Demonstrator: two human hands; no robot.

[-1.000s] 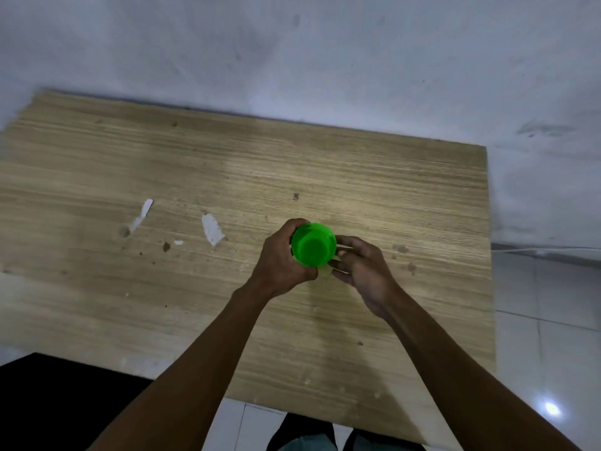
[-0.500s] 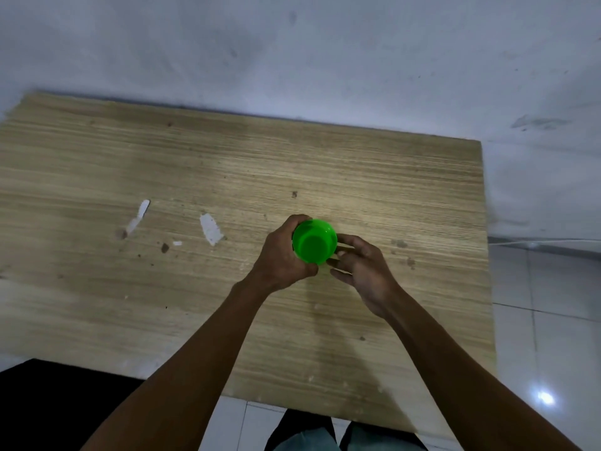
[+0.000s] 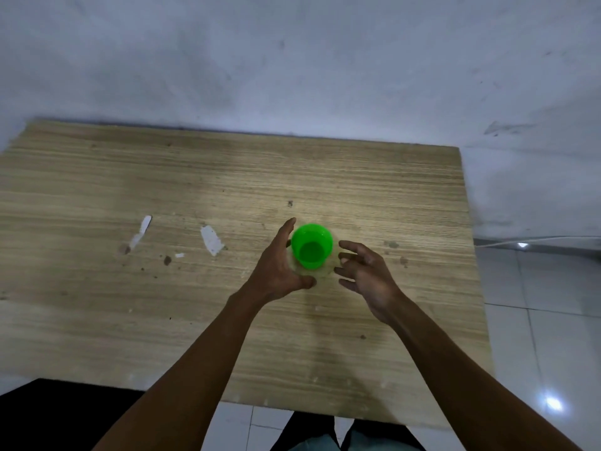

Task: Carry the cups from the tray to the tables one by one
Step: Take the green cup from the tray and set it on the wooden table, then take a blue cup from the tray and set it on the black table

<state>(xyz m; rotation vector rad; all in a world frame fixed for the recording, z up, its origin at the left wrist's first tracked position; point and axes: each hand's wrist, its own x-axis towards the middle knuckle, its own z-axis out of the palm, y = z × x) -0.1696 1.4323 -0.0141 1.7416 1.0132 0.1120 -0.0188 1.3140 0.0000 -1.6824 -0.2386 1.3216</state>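
Green cup [image 3: 311, 245] stands upright on the table [image 3: 97, 196], mouth up, right of centre. Head view: left hand [image 3: 279, 266] sits just beside the cup's left wall, fingers straight, thumb tucked under near the base; contact can't be told for sure. Right hand [image 3: 364, 275] is on the cup's right, a clear gap between, fingers loosely spread and holding nothing. So the cup lies between the hands, slightly ahead of both, axis vertical; left hand is the nearer. Judgement: cup looks set down, this delivery is done. No tray in frame, so the next cup means turning away. Wall [image 3: 292, 60] behind, tiled floor [image 3: 536, 320] at right.
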